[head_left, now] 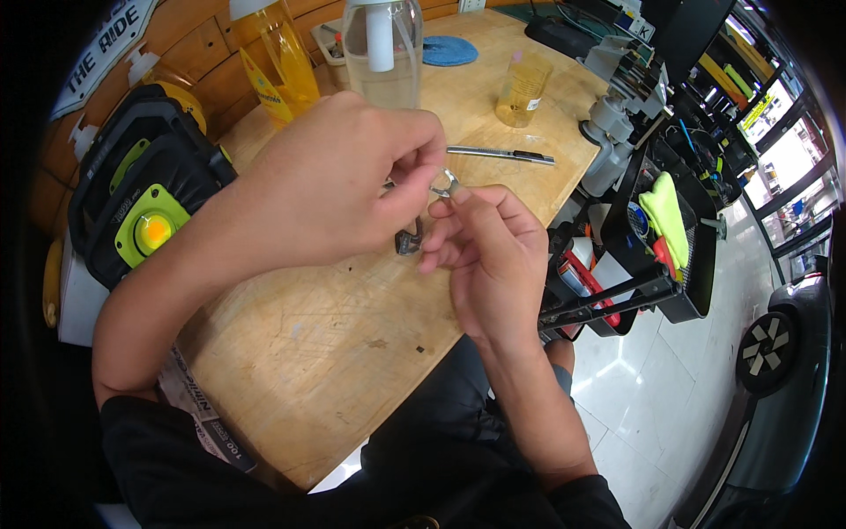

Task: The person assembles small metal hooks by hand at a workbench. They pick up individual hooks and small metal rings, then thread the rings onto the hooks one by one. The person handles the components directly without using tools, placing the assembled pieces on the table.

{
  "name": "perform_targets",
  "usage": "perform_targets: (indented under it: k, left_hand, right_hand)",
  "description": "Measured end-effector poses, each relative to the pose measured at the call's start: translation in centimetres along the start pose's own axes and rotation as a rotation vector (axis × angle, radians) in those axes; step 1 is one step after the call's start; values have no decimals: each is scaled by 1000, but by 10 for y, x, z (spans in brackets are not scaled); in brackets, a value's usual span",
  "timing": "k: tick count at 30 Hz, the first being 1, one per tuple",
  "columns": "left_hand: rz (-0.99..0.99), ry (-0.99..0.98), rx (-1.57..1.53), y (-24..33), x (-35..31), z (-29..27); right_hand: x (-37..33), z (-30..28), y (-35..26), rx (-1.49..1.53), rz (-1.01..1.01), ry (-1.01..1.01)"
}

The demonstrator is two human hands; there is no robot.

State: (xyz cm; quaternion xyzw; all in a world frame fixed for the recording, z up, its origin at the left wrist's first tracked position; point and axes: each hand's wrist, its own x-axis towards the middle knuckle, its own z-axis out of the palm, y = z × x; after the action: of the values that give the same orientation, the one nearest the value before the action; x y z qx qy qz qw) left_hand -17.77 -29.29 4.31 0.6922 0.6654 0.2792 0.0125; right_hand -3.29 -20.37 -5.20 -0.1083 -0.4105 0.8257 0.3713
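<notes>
Over the wooden table (326,335), both hands meet at a small silver metal ring (441,183). My left hand (330,181) is closed, thumb and fingertips pinched at the ring's left side. On the other side, my right hand (498,251) pinches the ring between thumb and index finger, with its other fingers curled loosely. A small dark, shiny piece (407,242) shows below the left fingertips, beside the right fingers. Its kind, and whether it hangs from the ring, I cannot tell. Just behind the hands lies a slim silver-and-black utility knife (502,155).
Behind stand a yellow bottle (286,66), a clear bottle (401,75), a blue coaster (449,50) and a yellowish cup (523,93). A black-and-green work light (132,176) sits left, a carton (204,414) near it. Right are a tool cart (696,286) with a green cloth (665,220), and a car (784,414).
</notes>
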Motion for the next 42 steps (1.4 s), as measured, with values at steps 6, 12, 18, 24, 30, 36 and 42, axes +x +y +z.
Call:
perform_targets:
  k: [6, 12, 18, 24, 30, 36, 42]
  left_hand:
    - [-183, -35, 143, 5, 1, -19]
    - [-296, -144, -22, 10, 4, -32]
    - [-349, -178, -401, 7, 1, -16]
    - [-327, -168, -342, 4, 2, -17]
    - [-240, -39, -327, 11, -1, -13]
    - [-169, 65, -173, 11, -4, -2]
    - [-145, 4, -246, 10, -1, -1]
  right_hand:
    - [0, 0, 0, 78, -3, 25]
    - [-1, -1, -1, 95, -3, -34]
    - [-2, 2, 0, -50, 9, -85]
    - [-3, 3, 0, -82, -3, -78]
    - [-3, 3, 0, -65, -35, -102]
    - [-3, 6, -2, -80, -9, -75]
    - [-4, 3, 2, -65, -81, -46]
